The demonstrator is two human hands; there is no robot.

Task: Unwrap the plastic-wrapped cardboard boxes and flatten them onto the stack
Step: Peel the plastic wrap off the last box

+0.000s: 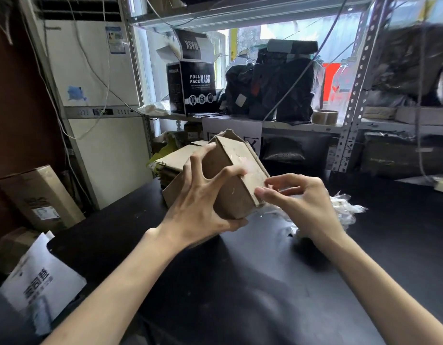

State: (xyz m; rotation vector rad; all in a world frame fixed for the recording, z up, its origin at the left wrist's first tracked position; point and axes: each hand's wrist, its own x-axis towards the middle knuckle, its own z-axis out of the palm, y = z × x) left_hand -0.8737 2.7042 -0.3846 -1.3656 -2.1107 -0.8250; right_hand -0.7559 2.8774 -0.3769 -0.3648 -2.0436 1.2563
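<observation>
A small brown cardboard box (237,168) is held up above the black table (240,282), tilted, with bits of clear film on its faces. My left hand (203,202) grips it from the left and below, fingers spread over its side. My right hand (297,197) pinches at the box's lower right corner with thumb and fingertips. Behind the box lies a stack of flattened cardboard (175,160) at the table's far edge. Crumpled clear plastic wrap (345,210) lies on the table behind my right hand.
A metal shelf rack (350,120) stands behind the table with a black "Full Face Mask" box (190,88), black bags (270,88) and a tape roll (324,117). At the left are a long cardboard carton (38,197), a white mailer (41,282) and a white air-conditioner unit (95,70).
</observation>
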